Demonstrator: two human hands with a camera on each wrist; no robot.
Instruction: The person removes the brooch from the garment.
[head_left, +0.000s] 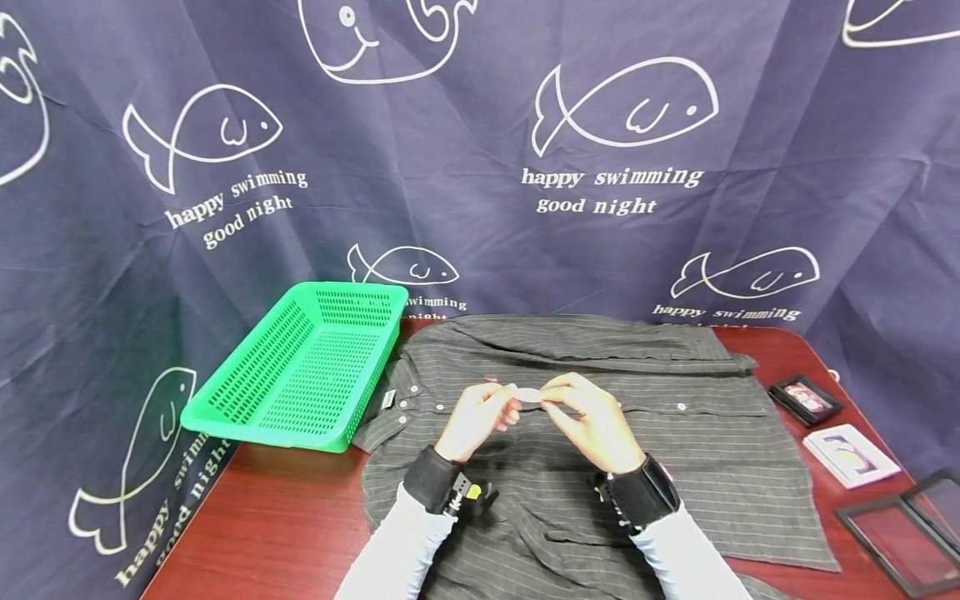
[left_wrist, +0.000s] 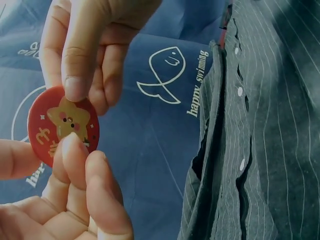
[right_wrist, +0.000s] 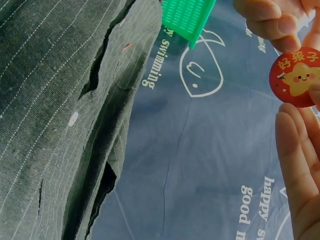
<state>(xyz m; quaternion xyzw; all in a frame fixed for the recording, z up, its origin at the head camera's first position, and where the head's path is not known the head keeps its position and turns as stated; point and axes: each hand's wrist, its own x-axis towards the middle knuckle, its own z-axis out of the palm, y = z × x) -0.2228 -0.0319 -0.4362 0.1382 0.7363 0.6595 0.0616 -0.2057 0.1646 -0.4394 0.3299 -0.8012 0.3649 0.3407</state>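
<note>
A round red badge (left_wrist: 50,115) with a smiling yellow star and yellow characters is held up between both hands. My left hand (head_left: 478,417) pinches one edge of it, thumb on one side and fingertips on the other. From the opposite edge my right hand (head_left: 592,421) grips it between thumb and fingers. In the right wrist view the badge (right_wrist: 292,85) is partly covered by fingertips. Below both hands a dark grey pinstriped shirt (head_left: 720,467) lies spread on the table, its row of white buttons running across.
At the left a green perforated basket (head_left: 345,442) stands beside the shirt collar. Along the right of the red-brown table (head_left: 277,517) lie a small black case (head_left: 806,400), a white square box (head_left: 850,454) and a black-framed clear case (head_left: 900,542). A blue printed curtain (head_left: 480,192) hangs behind.
</note>
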